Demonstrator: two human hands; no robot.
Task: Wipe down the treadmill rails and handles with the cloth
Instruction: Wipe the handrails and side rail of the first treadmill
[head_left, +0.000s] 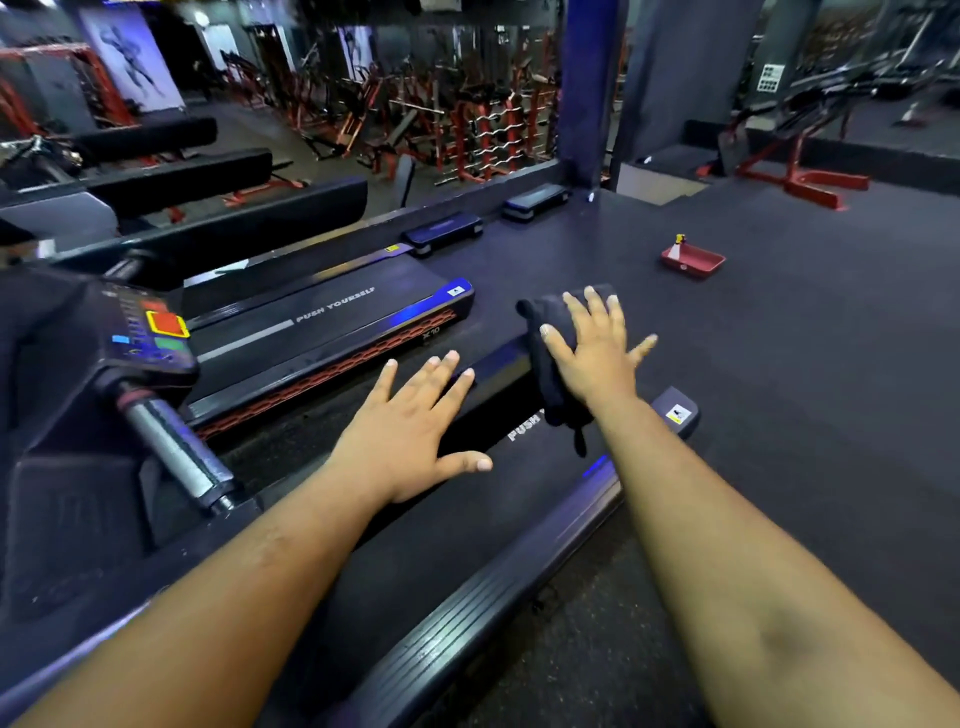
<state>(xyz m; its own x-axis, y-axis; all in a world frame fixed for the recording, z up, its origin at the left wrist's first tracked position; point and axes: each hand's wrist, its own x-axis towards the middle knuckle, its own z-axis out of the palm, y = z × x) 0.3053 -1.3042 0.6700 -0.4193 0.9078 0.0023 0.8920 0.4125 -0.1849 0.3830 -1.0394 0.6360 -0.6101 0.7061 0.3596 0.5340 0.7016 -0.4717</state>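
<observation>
My right hand (592, 353) lies flat with spread fingers on a dark cloth (553, 358), over the far end of the treadmill deck. The cloth hangs down past the "PUSH" lettering. My left hand (410, 431) is held out flat, fingers straight and spread, over the treadmill belt (415, 530); whether it touches the belt I cannot tell. The ribbed right side rail (498, 587) runs along the deck's edge below my right forearm. At the left stand the console (150, 332) and a metal-sleeved handle (171, 447).
A second treadmill (332, 332) with red side trim lies parallel on the left. Two step platforms (444, 231) sit beyond it. A red tray (693, 262) holding a spray bottle rests on the dark rubber floor to the right. Red gym machines fill the background.
</observation>
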